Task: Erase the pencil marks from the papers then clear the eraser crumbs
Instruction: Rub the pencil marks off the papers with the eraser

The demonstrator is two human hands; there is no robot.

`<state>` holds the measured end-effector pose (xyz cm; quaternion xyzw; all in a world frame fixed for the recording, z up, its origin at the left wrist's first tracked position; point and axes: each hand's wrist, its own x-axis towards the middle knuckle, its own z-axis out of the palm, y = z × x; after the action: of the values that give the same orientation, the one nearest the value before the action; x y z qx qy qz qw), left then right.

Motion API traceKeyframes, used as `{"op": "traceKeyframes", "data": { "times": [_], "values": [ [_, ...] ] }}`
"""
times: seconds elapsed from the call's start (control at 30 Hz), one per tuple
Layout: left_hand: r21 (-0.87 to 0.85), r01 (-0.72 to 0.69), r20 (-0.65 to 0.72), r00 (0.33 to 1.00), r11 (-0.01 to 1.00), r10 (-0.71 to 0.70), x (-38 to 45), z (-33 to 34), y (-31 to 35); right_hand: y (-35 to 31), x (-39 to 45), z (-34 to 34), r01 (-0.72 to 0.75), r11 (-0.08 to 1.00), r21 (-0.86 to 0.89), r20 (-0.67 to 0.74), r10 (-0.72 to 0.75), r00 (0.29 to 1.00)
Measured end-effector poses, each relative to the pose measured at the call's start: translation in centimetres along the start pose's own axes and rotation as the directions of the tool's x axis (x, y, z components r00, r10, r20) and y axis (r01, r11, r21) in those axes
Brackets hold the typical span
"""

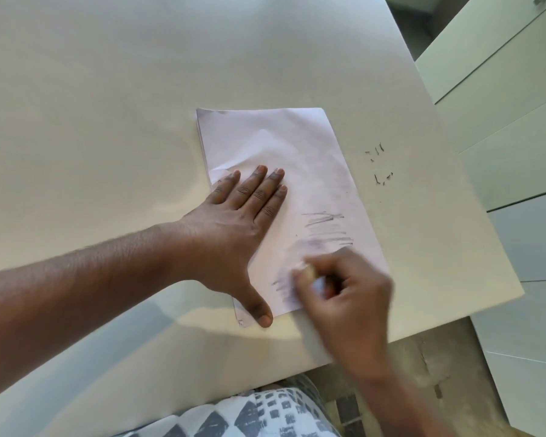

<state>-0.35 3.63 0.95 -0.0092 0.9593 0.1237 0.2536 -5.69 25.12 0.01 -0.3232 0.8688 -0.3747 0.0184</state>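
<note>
A small stack of papers (275, 146) lies near the right edge of the pale table (92, 89), with pencil marks (325, 228) across the top sheet's near half. The left hand (237, 228) presses it flat, fingers straight. The blurred right hand (344, 291) pinches an eraser (304, 272) against the marks. Dark eraser crumbs (379, 165) lie on the table just right of the stack.

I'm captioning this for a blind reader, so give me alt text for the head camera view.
A person's right hand, blurred, rubs an eraser over pencil marks on a stack of papers while the left hand presses flat on the top sheet. The papers lie on a pale table, with dark eraser crumbs scattered beside them.
</note>
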Motion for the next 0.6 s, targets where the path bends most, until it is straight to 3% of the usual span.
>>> {"op": "traceKeyframes", "data": {
  "times": [0.1, 0.23, 0.3, 0.47, 0.6],
  "values": [
    [0.009, 0.003, 0.000, 1.000, 1.000, -0.003, 0.0, 0.0, 0.1, -1.0, -1.4, 1.3, 0.046, 0.997, 0.054, 0.102, -0.052, 0.993],
    [-0.008, -0.001, 0.018, 1.000, 1.000, 0.002, -0.1, -0.3, 0.0, 3.3, 2.0, -2.3, -0.099, 0.992, -0.080, -0.133, 0.088, 0.987],
    [-0.009, 0.000, 0.017, 1.000, 1.000, 0.001, 0.0, -0.3, 0.0, 3.2, 2.2, -2.6, -0.117, 0.988, -0.096, -0.185, 0.098, 0.978],
    [0.020, 0.011, 0.010, 1.000, 1.000, -0.012, 0.1, -0.1, 0.1, -1.2, -1.2, 1.6, 0.086, 0.994, 0.068, 0.102, -0.093, 0.990],
    [-0.002, 0.002, 0.018, 1.000, 1.000, -0.002, 0.0, -0.3, 0.2, 3.3, 2.5, -1.6, -0.061, 0.997, -0.054, -0.122, 0.054, 0.991]
  ]
}}
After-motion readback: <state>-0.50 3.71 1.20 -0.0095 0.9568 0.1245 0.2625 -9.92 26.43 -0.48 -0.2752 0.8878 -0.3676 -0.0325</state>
